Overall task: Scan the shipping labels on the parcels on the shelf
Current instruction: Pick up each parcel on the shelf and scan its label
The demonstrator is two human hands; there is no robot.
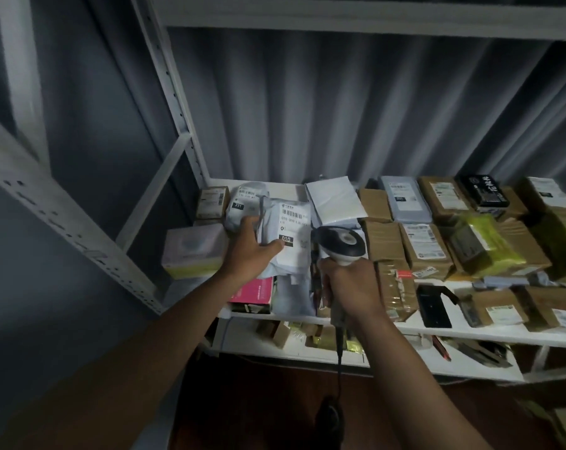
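**A:** Fingers [346,280] of the right hand [353,287] are curled tight round the handle of the barcode scanner [338,245], and its dark head sits just right of the parcel in play, pointing away from us.

**B:** And the left hand [254,246]?

**A:** It's got hold of a pale poly mailer [289,235] at the left end of the shelf [414,328]. Thumb presses on the face of the bag, beside the black "010" tag, other fingers wrapped round its left edge. The shipping label [294,216] faces up, barcode at the top, well lit.

**B:** What's around it?

**A:** Behind it, touching, another grey bag [242,203] with a "231" tag. To the right at the back, a white padded envelope [335,203], blank side up. Far left, a small cardboard box [211,201] at the rear and a pale box with a yellow base [194,251] nearer us. Under the left wrist, a pink box [255,292] at the shelf's front edge.

**B:** And the right half?

**A:** Packed. Brown cartons [424,248] with white labels, side by side, a yellow-green wrapped bundle [484,241] lying on them, a black box [483,190] at the back, a flat black item [432,306] near the front lip.

**B:** The scanner's cable?

**A:** It drops straight from the handle, past the lower shelf [470,371], where more small goods sit, too dim to make out.
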